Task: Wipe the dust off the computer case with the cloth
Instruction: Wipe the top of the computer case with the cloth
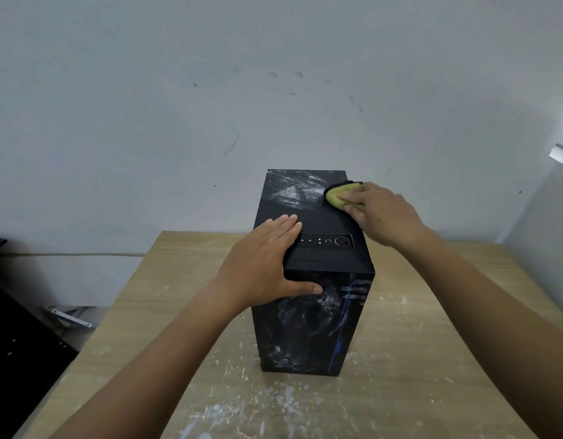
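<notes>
A black computer case (308, 315) stands upright on a wooden table (432, 359). White dust streaks cover the far part of its top and much of its front panel. My left hand (267, 264) lies flat on the near left corner of the top, fingers straight, thumb down on the front panel. My right hand (378, 213) presses a yellow-green cloth (337, 194) with a dark edge onto the top's far right side; its fingers lie over the cloth and cover most of it. A row of buttons and ports sits on the top beside my left fingers.
The table has pale paint or dust stains on its near half. A grey wall stands right behind the case. A black metal object (17, 350) sits low at the left, beside the table. A cable (83, 254) runs along the wall.
</notes>
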